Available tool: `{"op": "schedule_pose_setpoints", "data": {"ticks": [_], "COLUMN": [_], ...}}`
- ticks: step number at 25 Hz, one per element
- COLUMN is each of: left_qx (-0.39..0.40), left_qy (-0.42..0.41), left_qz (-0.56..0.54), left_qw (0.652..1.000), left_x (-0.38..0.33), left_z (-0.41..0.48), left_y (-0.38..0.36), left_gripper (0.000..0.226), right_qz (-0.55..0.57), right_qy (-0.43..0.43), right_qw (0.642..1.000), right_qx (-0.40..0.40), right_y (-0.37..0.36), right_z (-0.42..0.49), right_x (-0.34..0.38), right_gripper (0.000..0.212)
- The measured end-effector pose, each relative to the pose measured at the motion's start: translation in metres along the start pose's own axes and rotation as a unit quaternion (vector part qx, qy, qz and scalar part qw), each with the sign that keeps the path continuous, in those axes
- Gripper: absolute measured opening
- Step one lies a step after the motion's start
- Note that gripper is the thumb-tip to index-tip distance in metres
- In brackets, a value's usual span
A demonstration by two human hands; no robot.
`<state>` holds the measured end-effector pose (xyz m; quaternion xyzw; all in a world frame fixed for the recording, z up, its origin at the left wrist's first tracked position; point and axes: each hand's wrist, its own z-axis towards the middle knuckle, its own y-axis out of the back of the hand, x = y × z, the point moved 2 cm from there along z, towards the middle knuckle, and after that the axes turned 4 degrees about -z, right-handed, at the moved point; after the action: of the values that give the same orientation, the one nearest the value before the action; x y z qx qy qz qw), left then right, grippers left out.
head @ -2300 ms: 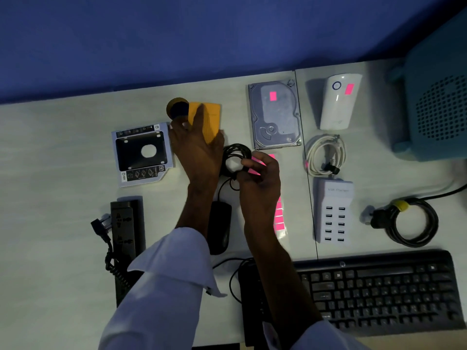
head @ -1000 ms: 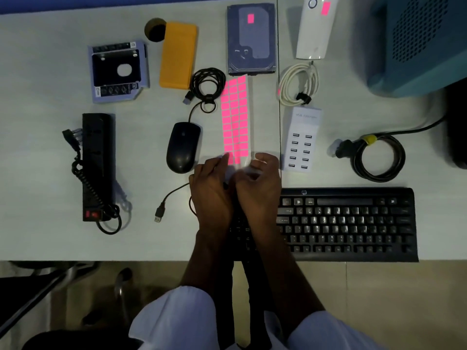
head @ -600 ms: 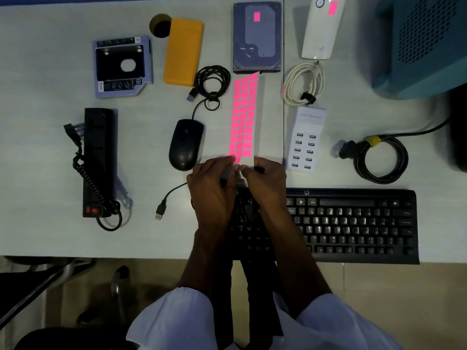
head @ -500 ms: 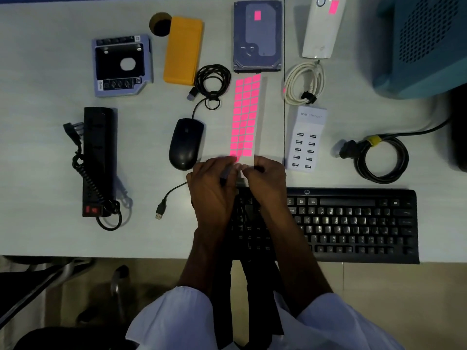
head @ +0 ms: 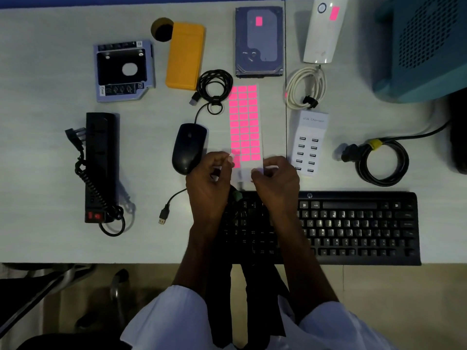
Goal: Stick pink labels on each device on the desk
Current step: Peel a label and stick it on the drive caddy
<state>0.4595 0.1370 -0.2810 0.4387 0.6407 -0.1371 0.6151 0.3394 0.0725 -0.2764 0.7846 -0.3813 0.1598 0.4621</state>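
Observation:
A strip of pink labels (head: 243, 122) lies in the middle of the desk. My right hand (head: 276, 183) pinches its near end. My left hand (head: 209, 180) pinches a pink label (head: 236, 160) at the strip's lower left corner. The hard drive (head: 259, 41) and the white router (head: 323, 31) each carry a pink label. No label shows on the black mouse (head: 188, 147), the orange case (head: 185, 55), the drive caddy (head: 123, 70), the power strip (head: 101, 165), the USB charger (head: 309, 145) or the keyboard (head: 353, 227).
A coiled black cable (head: 214, 84) and a white cable (head: 305, 88) lie near the strip. A thick black power cord (head: 379, 160) sits at the right. A teal case (head: 424, 44) fills the far right corner. The desk's near edge (head: 101, 261) runs below the keyboard.
Both hands came back from the orange case to the near end of the label strip. The strip shifted slightly, and my left fingers now lift a label at its corner.

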Motion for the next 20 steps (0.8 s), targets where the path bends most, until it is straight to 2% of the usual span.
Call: {"op": "schedule_pose_setpoints", "data": {"ticks": [2, 4, 6, 8, 10, 13, 17, 20], "left_qx": [0.011, 0.016, 0.015, 0.011, 0.007, 0.007, -0.004, -0.052], "left_qy": [0.013, 0.001, -0.01, -0.025, -0.035, -0.041, -0.041, -0.06], "left_qz": [-0.04, -0.062, -0.07, -0.061, -0.058, -0.059, -0.035, 0.024], "left_qw": [0.999, 0.998, 0.997, 0.998, 0.998, 0.997, 0.999, 0.997], "left_x": [-0.003, -0.011, -0.013, -0.01, -0.008, -0.014, -0.019, -0.011], "left_z": [0.0, 0.002, 0.008, 0.017, 0.03, 0.044, 0.063, 0.086], "left_y": [0.005, 0.013, 0.02, 0.027, 0.04, 0.058, 0.077, 0.088], "left_gripper": [0.01, 0.007, 0.007, 0.007, 0.008, 0.006, 0.01, 0.014], "right_qz": [-0.06, -0.051, 0.067, 0.157, 0.178, 0.203, 0.178, 0.167], "right_qy": [0.015, 0.019, 0.008, -0.023, -0.02, 0.009, 0.039, 0.038], "right_qw": [0.996, 0.996, 0.997, 0.973, 0.961, 0.955, 0.96, 0.967], "right_qx": [-0.059, -0.066, 0.043, 0.168, 0.212, 0.214, 0.212, 0.189], "right_y": [0.005, 0.002, -0.007, -0.015, -0.025, -0.037, -0.059, -0.078], "right_z": [-0.005, -0.008, -0.007, -0.01, -0.011, -0.005, 0.001, 0.006], "right_x": [0.003, 0.015, 0.033, 0.051, 0.066, 0.079, 0.102, 0.117], "right_gripper": [0.035, 0.034, 0.027, 0.025, 0.014, 0.009, 0.022, 0.016]}}
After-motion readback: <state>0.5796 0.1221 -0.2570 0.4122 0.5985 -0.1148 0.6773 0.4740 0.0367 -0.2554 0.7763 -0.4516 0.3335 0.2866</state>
